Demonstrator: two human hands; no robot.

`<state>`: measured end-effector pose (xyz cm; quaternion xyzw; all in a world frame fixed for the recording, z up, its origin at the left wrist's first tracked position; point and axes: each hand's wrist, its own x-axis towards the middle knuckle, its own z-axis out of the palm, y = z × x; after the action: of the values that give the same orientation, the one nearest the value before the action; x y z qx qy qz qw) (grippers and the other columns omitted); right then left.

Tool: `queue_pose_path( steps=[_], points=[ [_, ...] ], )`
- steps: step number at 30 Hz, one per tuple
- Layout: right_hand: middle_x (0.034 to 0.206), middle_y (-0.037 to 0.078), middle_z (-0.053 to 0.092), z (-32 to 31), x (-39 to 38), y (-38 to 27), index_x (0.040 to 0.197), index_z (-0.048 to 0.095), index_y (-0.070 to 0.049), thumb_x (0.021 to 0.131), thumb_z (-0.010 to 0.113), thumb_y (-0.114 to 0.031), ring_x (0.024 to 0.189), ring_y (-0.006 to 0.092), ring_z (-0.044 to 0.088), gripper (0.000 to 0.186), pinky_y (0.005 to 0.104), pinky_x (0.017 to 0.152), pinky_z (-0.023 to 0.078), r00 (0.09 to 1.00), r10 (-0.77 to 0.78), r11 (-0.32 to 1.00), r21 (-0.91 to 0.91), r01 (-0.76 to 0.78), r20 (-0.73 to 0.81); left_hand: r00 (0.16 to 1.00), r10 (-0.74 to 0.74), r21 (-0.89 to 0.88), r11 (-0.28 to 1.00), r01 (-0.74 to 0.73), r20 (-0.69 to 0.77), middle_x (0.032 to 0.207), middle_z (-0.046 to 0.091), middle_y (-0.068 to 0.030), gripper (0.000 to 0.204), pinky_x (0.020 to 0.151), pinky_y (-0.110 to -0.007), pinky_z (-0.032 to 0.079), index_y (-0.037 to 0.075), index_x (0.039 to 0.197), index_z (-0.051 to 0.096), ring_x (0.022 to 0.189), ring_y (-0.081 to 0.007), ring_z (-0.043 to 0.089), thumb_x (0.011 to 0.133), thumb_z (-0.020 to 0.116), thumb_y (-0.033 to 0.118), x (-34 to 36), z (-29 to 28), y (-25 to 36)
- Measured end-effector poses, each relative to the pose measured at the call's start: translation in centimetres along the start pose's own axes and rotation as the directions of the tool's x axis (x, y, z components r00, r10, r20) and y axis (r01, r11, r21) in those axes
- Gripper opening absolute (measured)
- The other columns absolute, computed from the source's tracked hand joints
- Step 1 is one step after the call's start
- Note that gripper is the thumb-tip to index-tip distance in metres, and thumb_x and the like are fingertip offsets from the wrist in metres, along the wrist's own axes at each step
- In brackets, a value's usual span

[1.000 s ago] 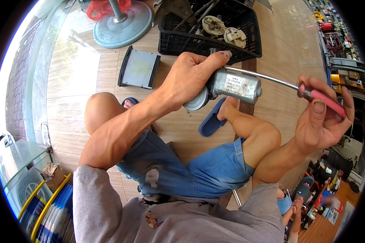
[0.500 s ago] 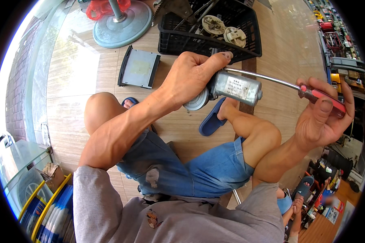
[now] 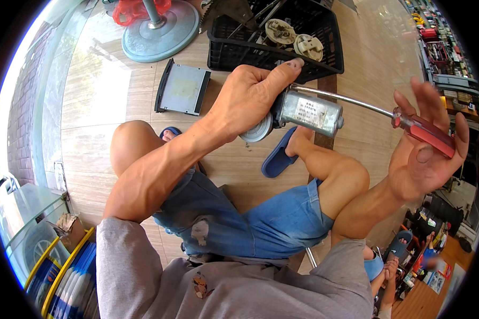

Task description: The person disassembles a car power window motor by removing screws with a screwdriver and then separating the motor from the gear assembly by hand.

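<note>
My left hand (image 3: 247, 101) grips a silver cylindrical motor (image 3: 308, 111) with a round gear housing (image 3: 255, 130) at its lower left, held above the floor between my knees. A screwdriver (image 3: 428, 138) has its long steel shaft reaching left along the motor's top to near my left thumb; its tip is hard to make out. Its red handle lies loosely across the palm and fingers of my right hand (image 3: 418, 165), whose index and middle fingers are lifted and spread.
Beyond sit a black crate (image 3: 223, 56) of metal parts, a grey metal box (image 3: 181, 85) and a round stand base (image 3: 154, 42). A glass case (image 3: 24, 202) and yellow rack (image 3: 80, 244) are at left. Another person's hands (image 3: 389, 266) appear lower right, near cluttered shelves.
My right index and middle fingers have lifted and spread off the handle, which has rolled slightly in my palm. My left hand and the motor have shifted slightly upward.
</note>
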<state>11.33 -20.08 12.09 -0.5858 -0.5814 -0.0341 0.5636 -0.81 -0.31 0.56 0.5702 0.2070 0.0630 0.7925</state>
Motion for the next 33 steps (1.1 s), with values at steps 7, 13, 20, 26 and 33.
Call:
queue_pose_path(
  steps=[7, 13, 20, 26, 33],
  points=[
    [0.119, 0.037, 0.058, -0.4, -0.6, -0.8, 0.14, 0.032, 0.003, 0.095, 0.062, -0.009, 0.102, 0.0434, 0.066, 0.055, 0.0596, 0.089, 0.054, 0.992, 0.123, 0.985, -0.118, -0.126, -0.029, 0.999, 0.027, 0.031, 0.999, -0.026, -0.034, 0.06, 0.061, -0.0031, 0.063, 0.046, -0.023, 0.043, -0.003, 0.077, 0.072, 0.05, -0.0061, 0.053, 0.099, 0.055, 0.053, 0.3, -0.3, -0.6],
    [0.118, 0.039, 0.058, 1.0, 0.2, -0.1, 0.14, 0.032, 0.001, 0.096, 0.06, -0.008, 0.1, 0.0452, 0.066, 0.053, 0.0589, 0.089, 0.055, 0.994, 0.067, 0.997, -0.021, -0.069, -0.09, 1.0, 0.013, 0.076, 0.997, -0.012, -0.016, 0.059, 0.061, -0.0032, 0.064, 0.045, -0.023, 0.043, -0.003, 0.075, 0.071, 0.049, -0.0062, 0.053, 0.098, 0.055, 0.054, 0.0, -0.2, -0.4],
    [0.117, 0.04, 0.059, -0.1, -0.4, -0.5, 0.14, 0.034, -0.001, 0.095, 0.062, -0.007, 0.097, 0.0459, 0.067, 0.053, 0.0544, 0.084, 0.058, 0.996, 0.081, 0.997, 0.003, -0.081, -0.036, 1.0, 0.012, 0.109, 0.994, -0.01, -0.021, 0.059, 0.061, -0.0038, 0.065, 0.045, -0.023, 0.043, -0.004, 0.075, 0.072, 0.049, -0.0067, 0.054, 0.098, 0.055, 0.054, 0.2, -0.3, -0.7],
    [0.119, 0.04, 0.057, -1.4, -0.9, 0.1, 0.139, 0.035, -0.001, 0.095, 0.06, -0.004, 0.098, 0.046, 0.067, 0.051, 0.0562, 0.087, 0.057, 0.999, 0.044, 0.971, -0.236, -0.039, 0.014, 1.0, 0.003, 0.044, 0.999, -0.002, -0.011, 0.061, 0.062, -0.0034, 0.064, 0.045, -0.023, 0.042, -0.004, 0.078, 0.073, 0.05, -0.0063, 0.053, 0.098, 0.055, 0.054, 0.0, -0.1, -0.5],
    [0.124, 0.04, 0.054, 0.9, 0.4, -0.6, 0.14, 0.035, -0.004, 0.096, 0.059, -0.005, 0.105, 0.0457, 0.064, 0.05, 0.0627, 0.095, 0.05, 0.993, 0.12, 0.975, 0.186, -0.118, 0.002, 0.998, 0.011, 0.086, 0.996, -0.006, -0.059, 0.061, 0.061, -0.0027, 0.064, 0.046, -0.022, 0.041, -0.003, 0.077, 0.073, 0.053, -0.0056, 0.053, 0.098, 0.056, 0.055, 0.1, -0.6, -0.7]
  ],
)
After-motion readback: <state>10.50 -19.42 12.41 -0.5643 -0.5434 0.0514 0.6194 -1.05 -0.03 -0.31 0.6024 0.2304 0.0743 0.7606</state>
